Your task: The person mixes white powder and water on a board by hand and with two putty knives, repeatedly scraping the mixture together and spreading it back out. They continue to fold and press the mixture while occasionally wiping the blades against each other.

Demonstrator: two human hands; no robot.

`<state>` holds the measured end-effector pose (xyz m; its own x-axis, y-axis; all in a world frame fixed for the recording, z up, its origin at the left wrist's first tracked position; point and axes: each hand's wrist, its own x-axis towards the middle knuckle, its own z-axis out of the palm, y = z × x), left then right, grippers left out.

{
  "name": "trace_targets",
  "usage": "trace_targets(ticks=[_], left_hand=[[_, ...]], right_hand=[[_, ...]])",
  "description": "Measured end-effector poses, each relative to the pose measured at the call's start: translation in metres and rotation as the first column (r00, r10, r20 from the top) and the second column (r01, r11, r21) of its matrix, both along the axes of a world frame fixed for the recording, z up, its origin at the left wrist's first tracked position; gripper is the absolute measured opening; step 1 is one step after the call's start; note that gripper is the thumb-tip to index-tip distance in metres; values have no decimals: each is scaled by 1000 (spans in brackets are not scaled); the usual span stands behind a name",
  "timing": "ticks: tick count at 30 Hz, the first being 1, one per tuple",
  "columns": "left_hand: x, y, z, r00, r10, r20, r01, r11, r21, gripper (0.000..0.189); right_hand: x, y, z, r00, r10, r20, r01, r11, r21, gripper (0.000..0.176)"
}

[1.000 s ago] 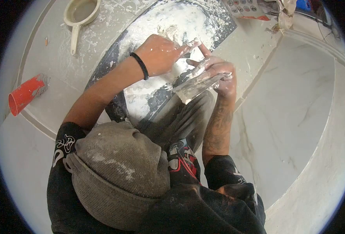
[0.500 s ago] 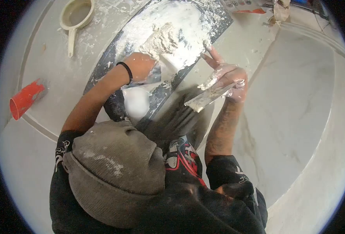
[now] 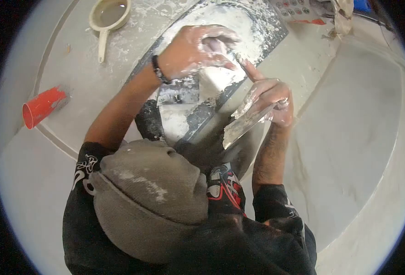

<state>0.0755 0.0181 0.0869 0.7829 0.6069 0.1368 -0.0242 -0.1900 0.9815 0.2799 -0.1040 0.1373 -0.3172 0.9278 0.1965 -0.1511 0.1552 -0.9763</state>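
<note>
My left hand [image 3: 195, 50], with a black band at the wrist, is raised over a dark board [image 3: 273, 34] spread with white powder. Its fingers curve, apart from the thumb, and white paste coats them. My right hand [image 3: 273, 98] grips a putty knife [image 3: 243, 130] whose blade is smeared with paste and points down to the left. The right index finger stretches out close to the left thumb. Just below the left hand, a grey rectangular plate [image 3: 179, 91] lies on the board. The board's middle is partly hidden behind the left hand.
A cream pot with a handle [image 3: 102, 34] stands at the upper left, and a red cup [image 3: 42, 107] lies on its side at the left. Printed packaging [image 3: 298, 11] is at the top right. A grey cap [image 3: 152, 188] fills the lower middle.
My left hand has come up off the grey plate and moved right toward my right hand, its fingers opening. The paste lump seen earlier is now out of sight. The whole view has shifted slightly.
</note>
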Motion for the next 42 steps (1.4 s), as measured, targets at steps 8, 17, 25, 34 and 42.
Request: trace_targets(ticks=[8, 17, 25, 34, 42], left_hand=[[2, -21, 10, 979, 175, 102, -172, 984, -36, 25], [-6, -17, -1, 981, 174, 90, -159, 975, -154, 21], [-6, -8, -25, 951, 55, 303, 157, 760, -631, 34], [-9, -4, -65, 918, 155, 366, 112, 782, -613, 62], [-2, -2, -51, 909, 364, 204, -107, 675, -730, 13]], right_hand=[[-20, 0, -6, 996, 61, 66, -60, 998, -25, 24], [-30, 3, 12, 991, 39, 126, -41, 999, 12, 24], [-24, 8, 3, 977, 102, 190, -96, 995, -39, 23], [-27, 1, -1, 991, 2, 135, 3, 999, -38, 33], [-25, -1, -18, 995, -94, -44, 94, 995, -22, 32]])
